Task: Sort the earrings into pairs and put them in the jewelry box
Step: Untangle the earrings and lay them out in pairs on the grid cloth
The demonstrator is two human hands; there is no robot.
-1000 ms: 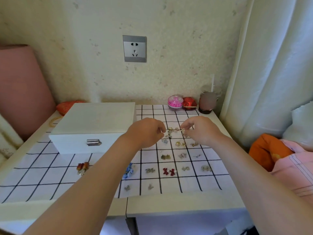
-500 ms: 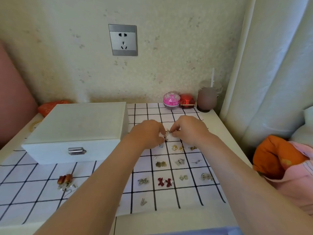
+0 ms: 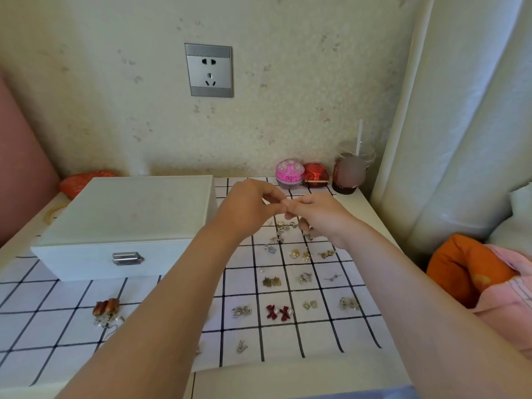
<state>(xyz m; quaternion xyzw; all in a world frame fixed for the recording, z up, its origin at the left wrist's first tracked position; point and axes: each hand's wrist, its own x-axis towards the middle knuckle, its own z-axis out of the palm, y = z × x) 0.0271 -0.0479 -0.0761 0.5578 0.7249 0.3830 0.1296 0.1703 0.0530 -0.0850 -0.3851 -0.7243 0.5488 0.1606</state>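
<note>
Now lifted higher above the earrings point(image 3: 271, 281), left hand point(image 3: 247, 210) and right hand point(image 3: 321, 217) meet at curled fingertips; pinched item indiscernible.

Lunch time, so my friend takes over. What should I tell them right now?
Left hand and right hand: fingertips meeting above the unsorted small metal earrings; whether they pinch one is too small to tell.
Done: pairs such as the red bow earrings lie in squares of the white checked cloth.
To do: sort the rest, open the closed white rectangular jewelry box, put pairs in.
</note>
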